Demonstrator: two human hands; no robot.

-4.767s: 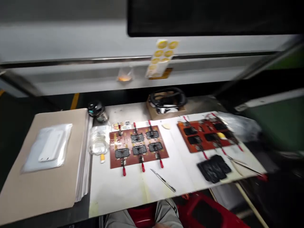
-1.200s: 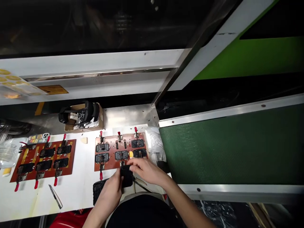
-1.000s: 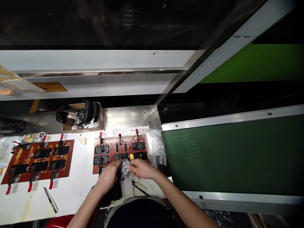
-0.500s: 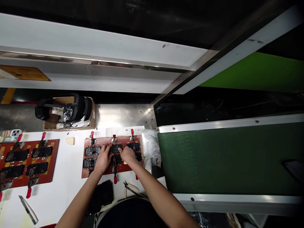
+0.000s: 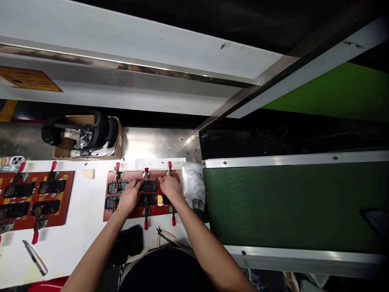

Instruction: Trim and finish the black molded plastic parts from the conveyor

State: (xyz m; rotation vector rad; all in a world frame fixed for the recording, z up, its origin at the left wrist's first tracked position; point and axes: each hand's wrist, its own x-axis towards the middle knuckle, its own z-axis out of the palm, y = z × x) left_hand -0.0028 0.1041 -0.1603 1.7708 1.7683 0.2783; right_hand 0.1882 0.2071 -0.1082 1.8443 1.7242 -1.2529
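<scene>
A reddish-brown fixture board (image 5: 130, 175) lies before me, bearing several black plastic parts and toggle clamps with red handles. My left hand (image 5: 130, 197) rests on its middle, fingers stretched out, their tips at the left end of the upper middle black part (image 5: 149, 186). Over the upper right part, my right hand (image 5: 170, 187) is closed with curled fingers; whatever it may hold is hidden. Below that hand sits a small yellow-and-white piece (image 5: 160, 200). The upper middle toggle clamp (image 5: 146, 172) stands behind the black part, its red handle raised.
A second clamp board (image 5: 68, 194) lies left. A utility knife (image 5: 35, 258), cutting pliers (image 5: 167, 236) and black trays (image 5: 133, 239) are nearer me. Behind stands a cardboard box (image 5: 118, 140) with a black headset. A plastic bag (image 5: 193, 182) borders the green conveyor (image 5: 273, 207).
My right hand has moved up and right, off the upper middle part, uncovering the yellow-and-white piece. My left hand stays beside that part. The camera view has shifted slightly.
</scene>
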